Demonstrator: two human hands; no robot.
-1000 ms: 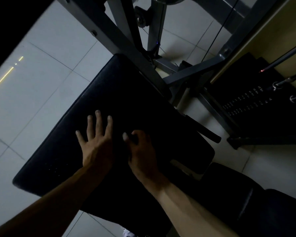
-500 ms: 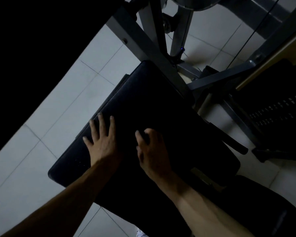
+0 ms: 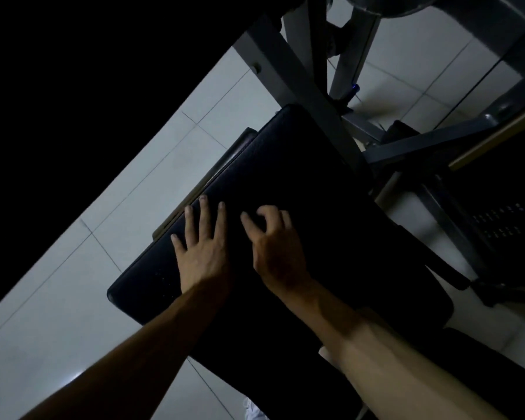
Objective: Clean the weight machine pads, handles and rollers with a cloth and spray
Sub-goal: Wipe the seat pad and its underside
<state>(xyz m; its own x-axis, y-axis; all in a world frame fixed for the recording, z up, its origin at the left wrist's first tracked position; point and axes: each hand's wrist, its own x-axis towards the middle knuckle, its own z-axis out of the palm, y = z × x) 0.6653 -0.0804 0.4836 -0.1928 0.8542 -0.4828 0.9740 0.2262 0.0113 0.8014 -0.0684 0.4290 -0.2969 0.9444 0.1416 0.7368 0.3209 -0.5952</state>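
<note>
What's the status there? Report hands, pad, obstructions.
Left hand flat on black pad, fingers spread. Right hand beside it, fingers curled; no cloth discernible. Grey frame bar along pad's far edge.

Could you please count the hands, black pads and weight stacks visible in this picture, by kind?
Hands: 2 (left hand, right hand)
Black pads: 2 (large pad under both hands, second pad at lower right)
Weight stacks: 1 (weight stack at right)
Total: 5
</note>
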